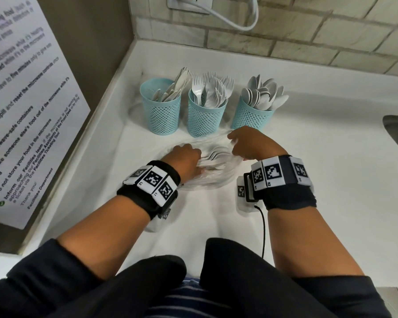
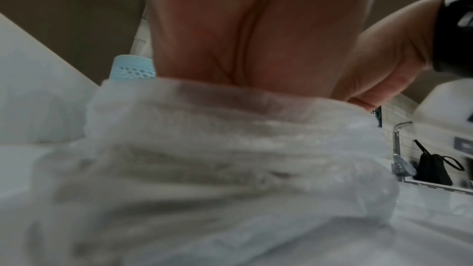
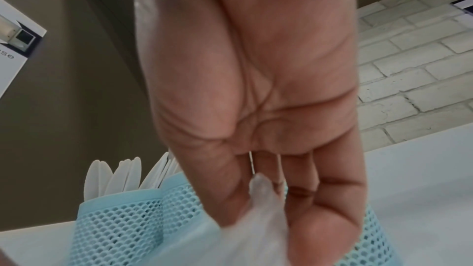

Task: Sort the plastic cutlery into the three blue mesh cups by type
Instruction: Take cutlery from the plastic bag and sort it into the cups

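At frame centre, my right hand (image 1: 246, 143) pinches the clear plastic bag (image 1: 216, 177) open while my left hand (image 1: 186, 160) closes on the forks (image 1: 216, 154) inside. Gathered tines-aligned, they should drop cleanly into the middle fork cup (image 1: 205, 118).

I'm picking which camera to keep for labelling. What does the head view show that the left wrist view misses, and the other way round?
Only the head view: all three cups, the knife cup, fork cup and spoon cup, the notice, and spoons inside the clear bag. Only the left wrist view: a tap and a black bag. Both show the left hand reaching into the clear bag, the right hand, and the counter.
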